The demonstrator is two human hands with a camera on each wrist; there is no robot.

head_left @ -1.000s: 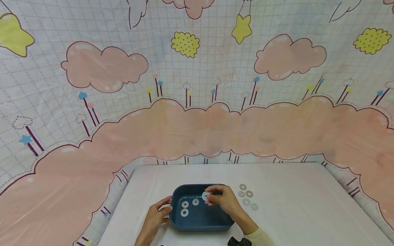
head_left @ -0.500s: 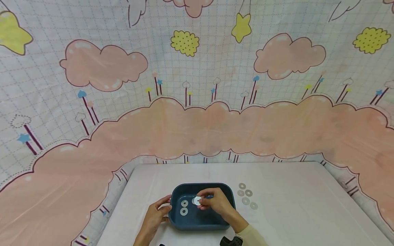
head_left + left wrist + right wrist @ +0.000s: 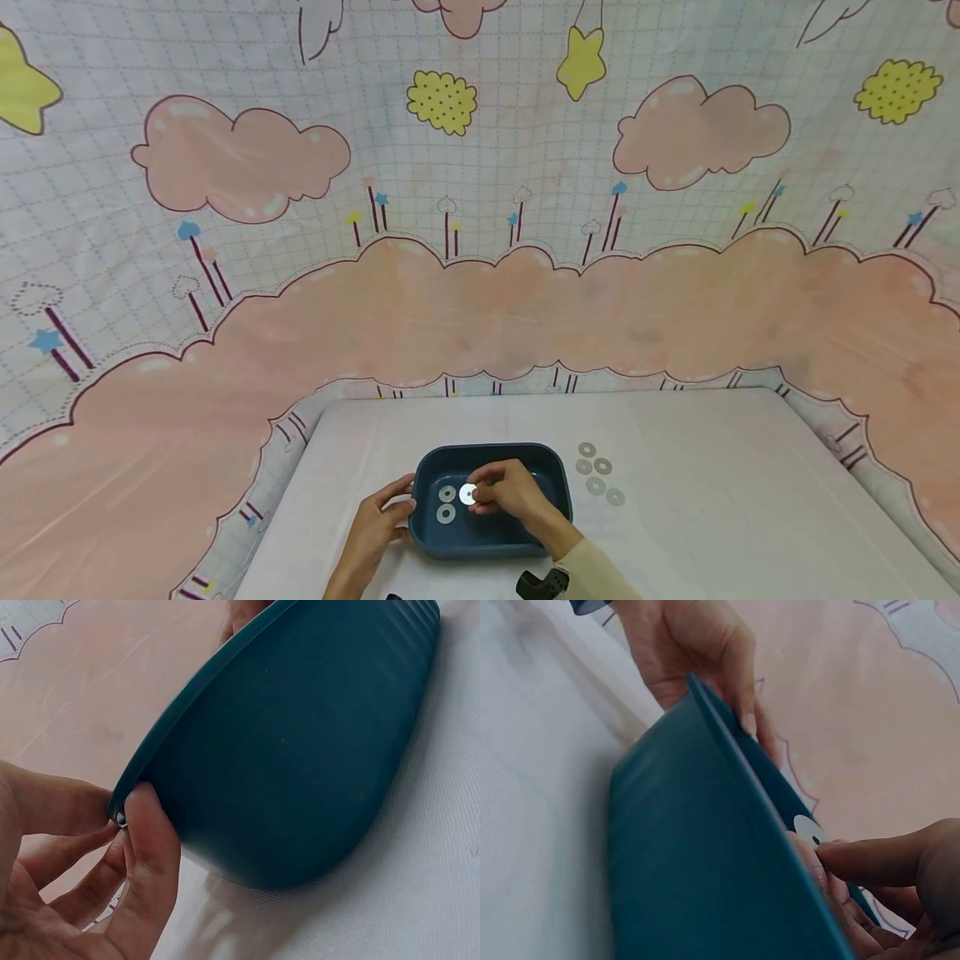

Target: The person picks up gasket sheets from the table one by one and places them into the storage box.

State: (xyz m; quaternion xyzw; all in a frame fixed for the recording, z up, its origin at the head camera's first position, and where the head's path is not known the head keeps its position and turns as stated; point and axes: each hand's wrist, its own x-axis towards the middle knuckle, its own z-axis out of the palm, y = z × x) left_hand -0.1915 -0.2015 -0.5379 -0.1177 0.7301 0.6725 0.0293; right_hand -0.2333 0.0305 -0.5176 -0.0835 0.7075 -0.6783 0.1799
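A dark blue rounded plastic tray point(image 3: 491, 546) stands on the white table. My left hand point(image 3: 378, 521) pinches its left rim, thumb on one side and a finger on the other in the left wrist view. My right hand point(image 3: 510, 492) is over the inside of the tray and pinches a flat washer point(image 3: 467, 494) between thumb and fingers. In the right wrist view the same washer point(image 3: 807, 827) shows past the tray wall. Left of it lie an upper washer point(image 3: 447, 493) and a lower washer point(image 3: 446, 513) on the tray floor.
Several loose grey washers point(image 3: 596, 486) lie on the white table point(image 3: 697, 492) right of the tray. A patterned cloth point(image 3: 480, 317) with clouds and stars hangs behind the table. A black wrist strap point(image 3: 542, 585) sits by the right sleeve.
My right hand has moved left inside the tray with the washer, now covering where a third washer lay. My left hand keeps its hold on the rim. The head view has shifted slightly.
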